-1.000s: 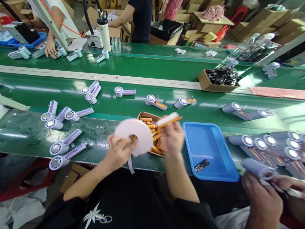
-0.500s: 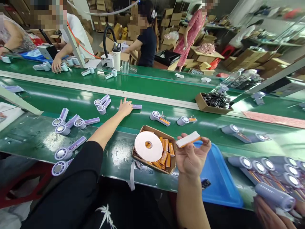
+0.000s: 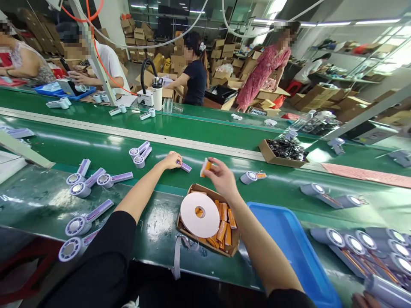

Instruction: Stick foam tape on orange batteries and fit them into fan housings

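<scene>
Cardboard box of battery cells (image 3: 224,222) sits on the near desk (image 3: 154,226) edge with a tape roll (image 3: 199,214) lying on top of it, plastic tray (image 3: 289,244) just right of the box. Beyond the box, on the conveyor belt (image 3: 96,147), left hand (image 3: 172,160) holds a fan housing (image 3: 185,167), right hand (image 3: 221,177) just right of it holds a battery cell (image 3: 205,167). More fan housings lie left of the box, a carton of small parts (image 3: 284,152) sits far right on the belt.

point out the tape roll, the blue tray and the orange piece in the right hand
tape roll (image 3: 199,214), head view, white flat face
blue tray (image 3: 289,239), head view, bare floor
orange piece (image 3: 206,167), head view, end above the fingers
</scene>
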`<state>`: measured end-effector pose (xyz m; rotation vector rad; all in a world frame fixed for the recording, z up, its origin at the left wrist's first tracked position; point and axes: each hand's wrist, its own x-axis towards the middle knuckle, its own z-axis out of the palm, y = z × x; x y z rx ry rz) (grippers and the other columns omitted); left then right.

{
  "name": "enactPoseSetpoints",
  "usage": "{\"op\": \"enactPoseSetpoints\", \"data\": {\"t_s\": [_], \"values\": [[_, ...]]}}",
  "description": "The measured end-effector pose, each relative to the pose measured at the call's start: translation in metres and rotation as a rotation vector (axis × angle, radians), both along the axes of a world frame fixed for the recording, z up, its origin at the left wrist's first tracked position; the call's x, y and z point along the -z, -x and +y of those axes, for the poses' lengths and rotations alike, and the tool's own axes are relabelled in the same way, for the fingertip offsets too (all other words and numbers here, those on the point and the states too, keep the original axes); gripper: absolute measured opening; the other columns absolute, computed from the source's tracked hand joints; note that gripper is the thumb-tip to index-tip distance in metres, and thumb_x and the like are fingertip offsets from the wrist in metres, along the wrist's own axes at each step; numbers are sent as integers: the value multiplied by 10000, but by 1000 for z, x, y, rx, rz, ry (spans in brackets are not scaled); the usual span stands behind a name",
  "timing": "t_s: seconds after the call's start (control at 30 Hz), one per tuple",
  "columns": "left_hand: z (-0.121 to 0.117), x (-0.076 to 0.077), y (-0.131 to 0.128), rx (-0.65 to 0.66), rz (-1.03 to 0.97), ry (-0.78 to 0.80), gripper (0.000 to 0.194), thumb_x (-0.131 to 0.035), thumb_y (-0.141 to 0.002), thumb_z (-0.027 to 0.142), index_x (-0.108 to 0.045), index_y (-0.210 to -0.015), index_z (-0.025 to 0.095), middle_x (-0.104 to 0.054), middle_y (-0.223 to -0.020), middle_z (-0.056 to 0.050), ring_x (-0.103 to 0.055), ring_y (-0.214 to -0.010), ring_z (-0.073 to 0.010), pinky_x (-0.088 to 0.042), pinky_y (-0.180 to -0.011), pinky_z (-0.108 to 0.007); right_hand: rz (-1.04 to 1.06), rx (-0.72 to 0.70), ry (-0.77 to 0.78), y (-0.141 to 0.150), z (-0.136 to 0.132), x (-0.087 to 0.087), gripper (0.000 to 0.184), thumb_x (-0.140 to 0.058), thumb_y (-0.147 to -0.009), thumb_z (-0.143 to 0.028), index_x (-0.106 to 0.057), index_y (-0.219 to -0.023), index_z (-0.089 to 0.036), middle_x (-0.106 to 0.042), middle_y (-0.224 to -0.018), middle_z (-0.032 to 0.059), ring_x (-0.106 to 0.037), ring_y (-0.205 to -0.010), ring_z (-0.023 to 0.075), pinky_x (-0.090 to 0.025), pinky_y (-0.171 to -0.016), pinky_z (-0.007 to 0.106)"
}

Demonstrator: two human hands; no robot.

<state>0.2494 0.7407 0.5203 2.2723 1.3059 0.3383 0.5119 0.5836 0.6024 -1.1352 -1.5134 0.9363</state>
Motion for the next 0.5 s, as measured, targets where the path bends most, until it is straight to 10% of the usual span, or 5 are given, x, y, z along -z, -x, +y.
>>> {"op": "enactPoseSetpoints", "data": {"t_s": [0.23,0.5], "values": [[6,16,-7,-104,-166,45,218,-726,-987,364,-730,-1066,161,-722,-1206,-82,-615,-1280,-269,-450,-1171,-541,-658,-100,50,41,84,34,410,-685,-946,-208,-658,-1352,-259,-822,-1179,65,-780,-1124,230,-583,-1026,371],[12,29,-28,-316,-435,114,331,-652,-1051,443,-678,-1211,154,-717,-1115,-70,-703,-974,-196,-614,-903,-408,-1114,-201,59,46,103,52,362,-627,-1028,-281,-695,-1384,-293,-802,-1185,109,-755,-1127,305,-551,-984,377]]}}
